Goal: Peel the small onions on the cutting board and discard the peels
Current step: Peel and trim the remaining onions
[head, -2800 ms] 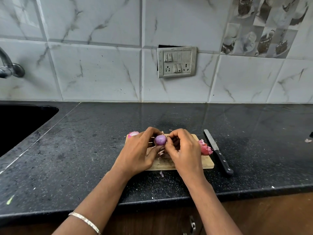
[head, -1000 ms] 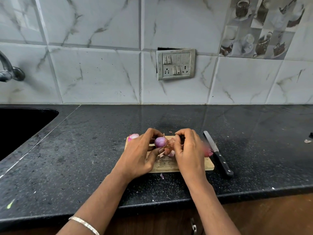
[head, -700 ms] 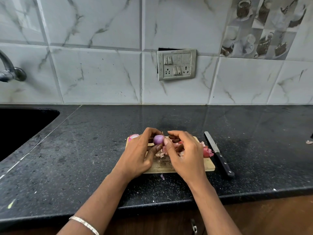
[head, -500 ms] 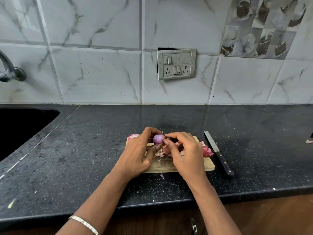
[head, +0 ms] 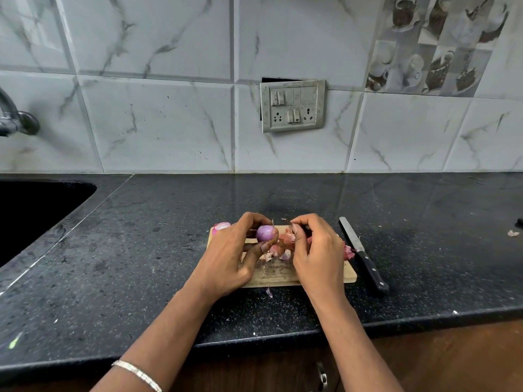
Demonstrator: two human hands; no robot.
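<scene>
My left hand (head: 229, 256) grips a small purple onion (head: 265, 232) between thumb and fingers, just above the wooden cutting board (head: 271, 274). My right hand (head: 318, 250) hovers close to the onion's right with its fingers curled, pinching a thin bit of peel at its fingertips. Loose pink peels (head: 278, 248) lie on the board between the two hands. Another onion (head: 221, 226) sits at the board's back left corner, partly hidden by my left hand. More pink peel (head: 349, 251) shows at the board's right edge.
A black-handled knife (head: 363, 256) lies on the dark counter (head: 141, 250) just right of the board. A black sink (head: 31, 213) and tap (head: 14, 120) are at the far left. One peel scrap (head: 268, 292) lies on the counter in front of the board.
My right hand has drawn a little away from the onion to the right, and more loose peel shows on the board between the hands. My left hand keeps its hold on the onion.
</scene>
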